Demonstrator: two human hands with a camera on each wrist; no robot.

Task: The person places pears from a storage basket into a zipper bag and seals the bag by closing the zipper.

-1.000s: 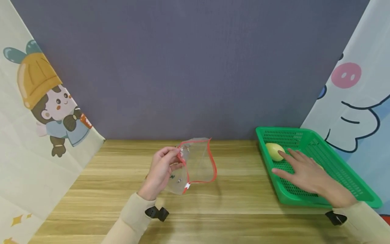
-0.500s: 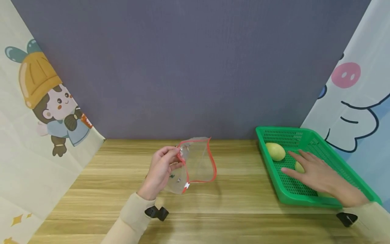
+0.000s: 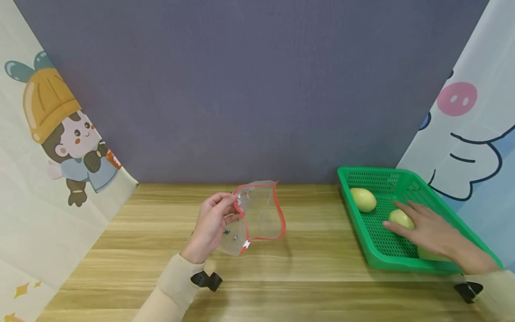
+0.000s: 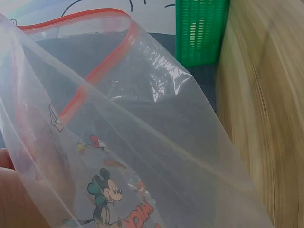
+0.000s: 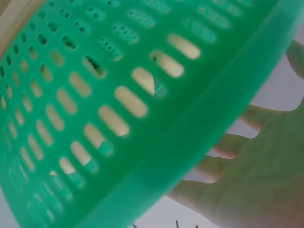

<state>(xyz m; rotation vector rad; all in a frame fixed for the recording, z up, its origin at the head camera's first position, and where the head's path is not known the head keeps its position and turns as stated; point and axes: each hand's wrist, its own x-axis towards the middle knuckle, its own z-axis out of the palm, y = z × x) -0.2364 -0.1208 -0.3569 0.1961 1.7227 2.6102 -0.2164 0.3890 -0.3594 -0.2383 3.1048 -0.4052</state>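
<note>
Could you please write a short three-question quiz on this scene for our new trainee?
1. True or false: the left hand holds a clear zip bag with a red edge.
2. Which fruit is the right hand touching in the green basket: A, the far one, or B, the nearer one?
3. What surface does the basket rest on?

Key: 1 true; 2 B; 3 the wooden table.

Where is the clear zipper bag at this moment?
In the head view, the clear zipper bag is at the table's middle, held up by the left hand, left of the green basket.
</note>
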